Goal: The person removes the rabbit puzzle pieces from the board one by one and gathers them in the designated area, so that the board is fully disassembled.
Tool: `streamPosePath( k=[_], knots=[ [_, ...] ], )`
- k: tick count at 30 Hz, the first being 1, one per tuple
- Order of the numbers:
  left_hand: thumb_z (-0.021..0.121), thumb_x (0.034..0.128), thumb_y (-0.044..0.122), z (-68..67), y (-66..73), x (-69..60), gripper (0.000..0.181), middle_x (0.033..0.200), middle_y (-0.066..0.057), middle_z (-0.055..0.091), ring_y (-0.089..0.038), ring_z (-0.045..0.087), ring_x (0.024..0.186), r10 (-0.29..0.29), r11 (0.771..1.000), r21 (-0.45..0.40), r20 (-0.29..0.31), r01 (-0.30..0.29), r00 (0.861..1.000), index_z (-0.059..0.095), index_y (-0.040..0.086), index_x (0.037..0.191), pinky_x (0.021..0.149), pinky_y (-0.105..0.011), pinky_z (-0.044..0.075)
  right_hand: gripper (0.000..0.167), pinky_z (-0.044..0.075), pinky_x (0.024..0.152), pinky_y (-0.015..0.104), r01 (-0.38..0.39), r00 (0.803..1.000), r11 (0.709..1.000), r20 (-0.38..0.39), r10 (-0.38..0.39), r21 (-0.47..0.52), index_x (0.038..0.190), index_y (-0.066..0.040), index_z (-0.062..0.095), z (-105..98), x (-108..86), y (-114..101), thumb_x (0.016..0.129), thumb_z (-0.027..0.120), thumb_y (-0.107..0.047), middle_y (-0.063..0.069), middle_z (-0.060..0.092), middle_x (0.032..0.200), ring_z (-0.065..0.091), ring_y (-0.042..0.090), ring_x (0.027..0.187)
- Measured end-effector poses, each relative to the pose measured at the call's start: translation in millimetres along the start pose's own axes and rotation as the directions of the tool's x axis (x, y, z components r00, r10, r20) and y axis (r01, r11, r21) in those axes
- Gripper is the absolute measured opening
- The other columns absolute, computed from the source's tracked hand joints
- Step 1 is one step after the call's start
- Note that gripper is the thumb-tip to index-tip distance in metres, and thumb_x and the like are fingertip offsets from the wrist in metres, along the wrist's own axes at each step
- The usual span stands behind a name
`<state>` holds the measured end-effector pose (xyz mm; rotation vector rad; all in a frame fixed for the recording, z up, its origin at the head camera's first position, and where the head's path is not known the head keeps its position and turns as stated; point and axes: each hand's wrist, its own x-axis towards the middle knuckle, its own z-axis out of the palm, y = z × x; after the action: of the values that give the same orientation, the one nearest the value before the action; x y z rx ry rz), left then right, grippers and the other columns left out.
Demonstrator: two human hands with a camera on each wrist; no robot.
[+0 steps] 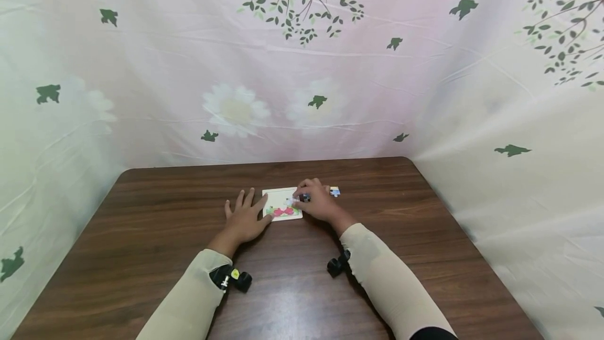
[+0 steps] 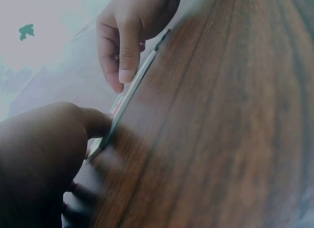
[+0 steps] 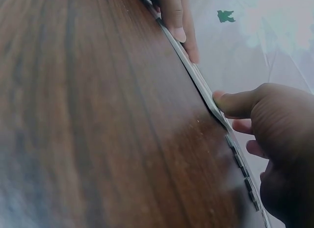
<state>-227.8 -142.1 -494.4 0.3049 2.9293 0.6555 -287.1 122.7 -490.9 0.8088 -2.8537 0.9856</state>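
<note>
Puzzle board [image 1: 278, 196] lies flat between the two grips in the head view: a thin white rectangle, rimmed, with pinkish-red shapes and green patches printed across its lower part. The left grip [image 1: 243, 222] is spread, fingers fanned out, its thumb and index finger reaching the board's left side, the rest of it over the worktop [image 1: 292, 290], dark brown with streaky wood grain. The right grip [image 1: 321, 203] comes over the board's right edge, thumb and fingers bent down towards the print; whether they pinch a piece or only press, I cannot tell. A dark puzzle piece [image 1: 304, 198] shows under the right grip, and a blue-and-yellow piece [image 1: 335, 192] lies just to its right. Beyond both grips hangs creased pale cloth [image 1: 330, 67], printed with green birds, leafy branches and white flowers.

In the left wrist view, the board is a narrow strip seen almost edge-on, with the left grip's thumb at its near end; across from it, the right grip points a straight thumb down at the strip.

In the right wrist view, the right grip's thumb rests on the board's pale edge. Thin, flat pieces [image 3: 240, 160] line up beside that grip, and the left grip touches the far end.
</note>
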Motion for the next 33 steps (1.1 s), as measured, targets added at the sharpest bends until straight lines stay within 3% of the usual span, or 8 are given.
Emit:
streamPosePath(
  k=[15, 24, 33],
  knots=[
    [0.052, 0.1106, 0.056, 0.2, -0.6, 0.8, 0.073, 0.184, -0.02, 0.011, -0.049, 0.001, 0.171, 0.005, 1.0, -0.007, -0.004, -0.005, 1.0, 0.032, 0.027, 0.174, 0.127, -0.083, -0.004, 0.016, 0.03, 0.108, 0.059, -0.074, 0.996, 0.996, 0.035, 0.076, -0.048, 0.116, -0.018, 0.075, 3.2, 4.6, -2.5, 0.104, 0.077, -0.029, 0.005, 0.063, 0.133, 0.049, 0.03, 0.131],
    [0.052, 0.1108, 0.056, 0.3, -0.6, 0.4, 0.073, 0.184, -0.02, 0.011, -0.049, 0.0, 0.171, 0.009, 1.0, -0.015, -0.003, -0.009, 1.0, 0.032, 0.026, 0.174, 0.127, -0.083, -0.005, 0.013, 0.031, 0.098, 0.049, -0.046, 0.999, 0.999, -0.027, 0.045, -0.005, 0.106, -0.018, 0.073, 2.8, 3.3, -3.3, 0.099, 0.083, -0.023, -0.004, 0.071, 0.098, 0.059, 0.017, 0.102],
    [0.053, 0.1107, 0.056, 1.3, -1.2, 0.7, 0.073, 0.185, -0.02, 0.011, -0.048, 0.0, 0.172, 0.006, 1.0, -0.007, -0.006, -0.006, 1.0, 0.032, 0.026, 0.174, 0.127, -0.082, -0.005, 0.015, 0.036, 0.103, 0.051, -0.056, 0.998, 0.998, -0.042, 0.055, -0.026, 0.112, -0.016, 0.08, 4.0, 2.7, -3.6, 0.098, 0.084, -0.022, -0.003, 0.076, 0.103, 0.065, 0.019, 0.108]
  ],
)
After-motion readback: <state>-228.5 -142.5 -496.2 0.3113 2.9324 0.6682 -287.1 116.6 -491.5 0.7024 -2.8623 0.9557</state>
